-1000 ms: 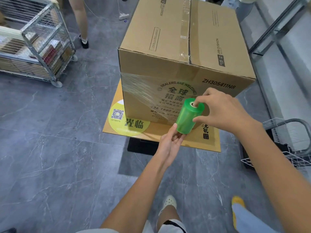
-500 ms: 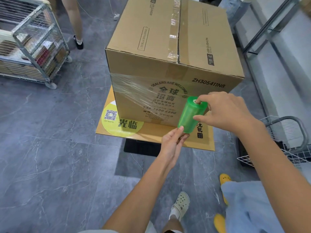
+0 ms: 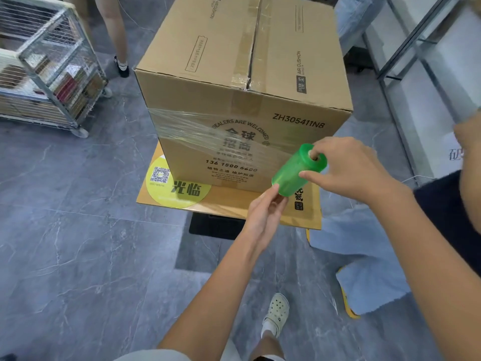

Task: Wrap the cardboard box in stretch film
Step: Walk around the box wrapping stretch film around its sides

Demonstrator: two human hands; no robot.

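Note:
A large taped cardboard box stands on a flat cardboard sheet on the floor. A band of clear stretch film lies across its near face, running from the left corner to a green film roll. My right hand holds the roll's upper end, a finger in its core. My left hand supports the lower end with its fingertips. The roll is tilted, near the box's lower right corner.
A wire cart with books stands at the far left. Another person's legs are behind the box. A metal shelf frame runs along the right. Someone in pale blue trousers and yellow shoes stands close on my right.
The roll has travelled right along the box's front face, laying more film. My view has shifted right, and the person in blue trousers has come closer.

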